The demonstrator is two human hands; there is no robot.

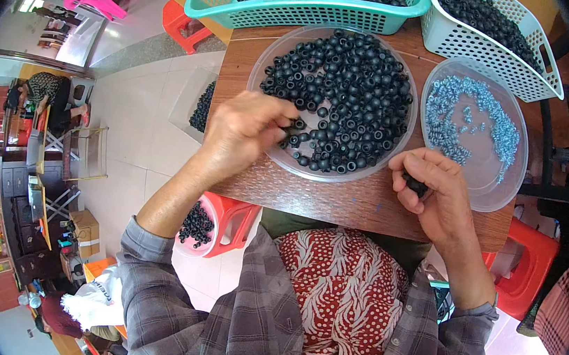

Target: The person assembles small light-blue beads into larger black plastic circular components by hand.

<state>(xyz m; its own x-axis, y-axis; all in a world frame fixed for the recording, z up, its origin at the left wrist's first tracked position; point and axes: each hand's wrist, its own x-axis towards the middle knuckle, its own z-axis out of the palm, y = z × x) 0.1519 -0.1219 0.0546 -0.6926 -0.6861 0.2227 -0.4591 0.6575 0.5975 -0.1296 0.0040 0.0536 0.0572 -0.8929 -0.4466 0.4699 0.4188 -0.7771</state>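
A round clear tub point(261, 63) of small black ball-shaped pieces with holes point(359, 81) stands on the wooden table in front of me. At its left rim, the thumb and fingers of my left hand point(244, 127) are pinched together on a black bead-like piece point(297, 124). My right hand point(438, 188) is curled just outside the tub's lower right rim. Between its thumb and fingers sits another black piece point(414, 184), partly hidden. Beside this hand, a clear oval tub point(484, 183) contains small shiny blue-grey parts point(454, 102).
A teal basket point(310, 13) and a white basket point(494, 58), both full of black pieces, stand at the table's far side. Left of the table are a clear box point(184, 106) and a pink container point(193, 248) with more pieces. Red stools point(530, 265) flank the table point(275, 194).
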